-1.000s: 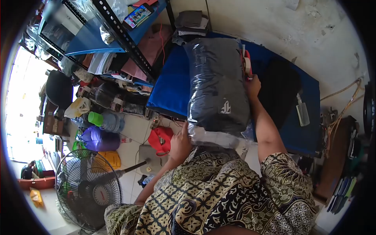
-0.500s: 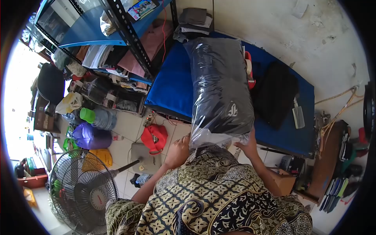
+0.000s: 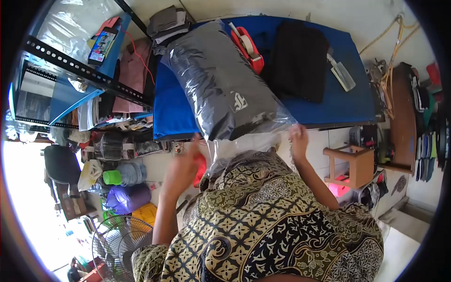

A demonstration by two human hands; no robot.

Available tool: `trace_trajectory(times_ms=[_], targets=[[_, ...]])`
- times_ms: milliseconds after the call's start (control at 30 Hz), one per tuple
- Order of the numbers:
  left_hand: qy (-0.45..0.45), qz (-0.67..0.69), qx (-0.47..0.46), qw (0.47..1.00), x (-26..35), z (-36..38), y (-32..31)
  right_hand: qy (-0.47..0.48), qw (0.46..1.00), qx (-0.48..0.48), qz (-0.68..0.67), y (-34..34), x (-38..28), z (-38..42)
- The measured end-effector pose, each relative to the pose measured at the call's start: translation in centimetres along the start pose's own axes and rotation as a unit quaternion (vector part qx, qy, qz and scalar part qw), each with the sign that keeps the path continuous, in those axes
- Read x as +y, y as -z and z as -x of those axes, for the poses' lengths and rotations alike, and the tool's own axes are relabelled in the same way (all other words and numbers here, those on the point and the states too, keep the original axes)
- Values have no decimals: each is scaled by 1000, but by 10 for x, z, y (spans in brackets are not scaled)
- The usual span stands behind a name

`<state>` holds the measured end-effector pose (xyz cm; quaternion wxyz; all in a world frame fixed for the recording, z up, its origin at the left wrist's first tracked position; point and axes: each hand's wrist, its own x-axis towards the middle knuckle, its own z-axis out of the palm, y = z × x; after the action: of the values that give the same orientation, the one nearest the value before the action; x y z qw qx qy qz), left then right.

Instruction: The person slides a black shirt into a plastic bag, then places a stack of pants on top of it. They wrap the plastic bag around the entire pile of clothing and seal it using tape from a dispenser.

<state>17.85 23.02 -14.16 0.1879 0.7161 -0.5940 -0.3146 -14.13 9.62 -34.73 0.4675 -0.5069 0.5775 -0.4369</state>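
Note:
A long clear plastic bag (image 3: 206,66) packed with dark folded clothing lies across the blue table (image 3: 354,101). A white letter emblem (image 3: 239,101) shows on the dark cloth through the film. The bag's loose mouth hangs over the table edge in front of my patterned shirt. At its right corner, my right hand (image 3: 299,140) pinches the film between closed fingers. My left hand (image 3: 183,167), smeared by motion, is just left of the loose film at the near end.
Behind the bag are a red tape dispenser (image 3: 247,47), a black folded garment (image 3: 300,61) and a clear handled tool (image 3: 343,75). A metal shelf post (image 3: 89,70) rises at left, and a fan (image 3: 117,244) stands on the floor below. A brown stool (image 3: 354,164) is at right.
The view has shifted, and the bag now slants to the left. My right hand has come up to the bag's right corner; my left hand has lifted and is moving beside the near end.

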Motion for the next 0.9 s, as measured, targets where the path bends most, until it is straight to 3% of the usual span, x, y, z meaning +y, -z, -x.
trace_trajectory(times_ms=[33, 67, 100, 133, 167, 233, 267, 300, 333, 367, 500, 533, 567, 600, 633, 733, 800, 867, 900], targets=[[-19, -6, 92, 996, 14, -14, 10, -48, 996, -64, 25, -1, 34, 9], [-102, -76, 157, 979, 23, -31, 11, -151, 974, -152, -73, -18, 18, 22], [-184, -144, 221, 947, 34, -48, 6, -263, 928, -221, -146, -36, -3, 36], [-223, -162, 205, 939, 44, -62, -6, -379, 860, -244, -238, -53, -18, 41], [-262, -179, 189, 929, 51, -76, -23, -378, 860, -245, -240, -65, -14, 40], [-292, -298, 98, 903, 52, -100, -65, -438, 772, -332, -319, -85, -2, 31], [-304, -454, 193, 815, 29, -112, -91, -426, 796, -320, -288, -89, -17, 29], [-304, -592, 279, 692, 0, -126, -117, -326, 827, -391, -238, -84, -27, 30], [-309, -644, 337, 613, -22, -138, -132, -216, 844, -454, -186, -80, -38, 34], [-309, -646, 341, 609, -21, -145, -131, -275, 876, -375, -125, -79, -65, 40], [-310, -641, 305, 633, -16, -147, -140, -210, 893, -393, -61, -70, -76, 28], [-314, -630, 310, 639, -16, -147, -141, 7, 920, -385, 71, -70, -81, 27], [-320, -633, 296, 640, -17, -143, -141, 224, 887, -354, 193, -70, -88, 28], [-317, -628, 298, 645, -16, -140, -142, 366, 856, -309, 196, -66, -101, 30], [-312, -626, 303, 647, -15, -139, -142, 379, 849, -317, 185, -62, -106, 30], [-334, -612, 268, 665, -11, -134, -133, 534, 756, -167, 340, -51, -91, 18], [-359, -540, 256, 717, -14, -135, -136, 501, 703, -197, 465, -53, -54, 0], [-393, -420, 187, 796, -15, -131, -130, 515, 684, -243, 455, -55, -59, -5], [-398, -403, 152, 810, -15, -129, -126, 513, 670, -285, 454, -55, -64, -5]])
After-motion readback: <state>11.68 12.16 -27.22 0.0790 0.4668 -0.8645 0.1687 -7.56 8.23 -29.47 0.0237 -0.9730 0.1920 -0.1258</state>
